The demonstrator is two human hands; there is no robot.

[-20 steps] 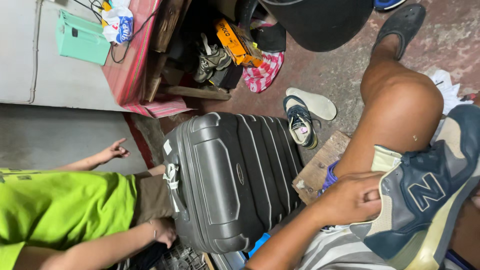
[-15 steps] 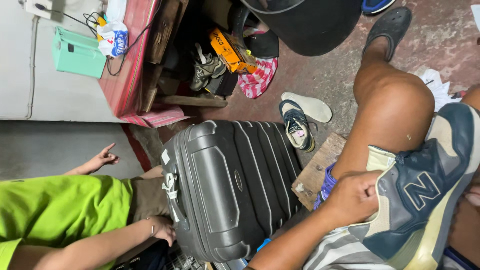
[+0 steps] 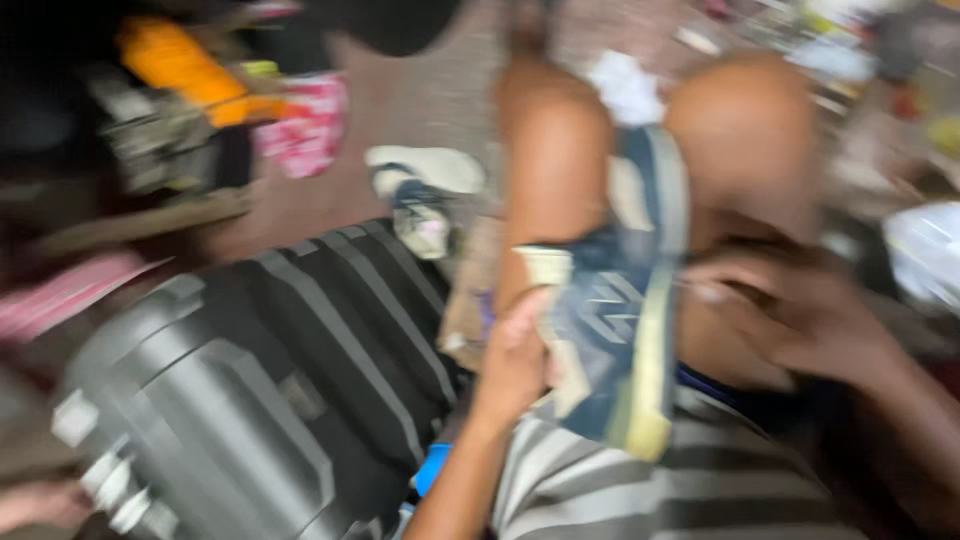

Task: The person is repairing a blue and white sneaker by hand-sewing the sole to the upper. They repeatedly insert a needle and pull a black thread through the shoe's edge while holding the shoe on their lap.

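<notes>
the blue sneaker (image 3: 625, 300) lies across the person's lap, sole edge up. the left hand (image 3: 515, 355) closes on its heel side, fingers curled around it; the right hand (image 3: 790, 310) touches its other side, fingers loosely bent, though blur hides its grip. compared with before, the view has swung right: the dark suitcase (image 3: 260, 390) sits further left, and the right hand has come into sight.

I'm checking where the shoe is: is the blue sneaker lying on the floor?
No, the blue sneaker is held up over the person's lap, with the left hand gripping its side.
</notes>
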